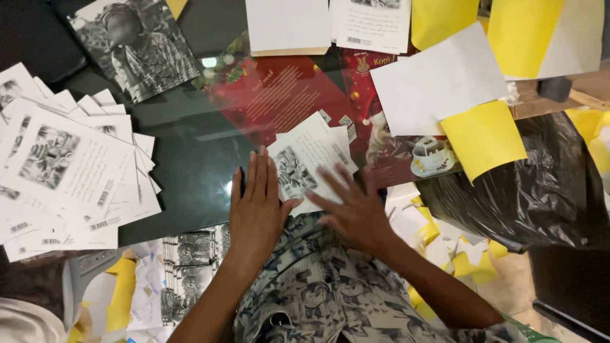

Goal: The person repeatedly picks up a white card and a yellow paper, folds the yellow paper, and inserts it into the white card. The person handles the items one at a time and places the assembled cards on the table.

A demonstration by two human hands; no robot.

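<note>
Cards (309, 162), thin white printed rectangles, lie partly hidden under both hands: left hand (256, 206) flat, fingers together; right hand (354, 209) blurred, fingers spread, on glossy glass table (190, 165).

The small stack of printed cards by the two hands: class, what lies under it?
The small stack of printed cards lies on the glass tabletop, overlapping a red printed sheet. Both hands touch its near edge. The lower cards' faces are covered.

Bare forearms, grey patterned garment (318, 286)
</note>
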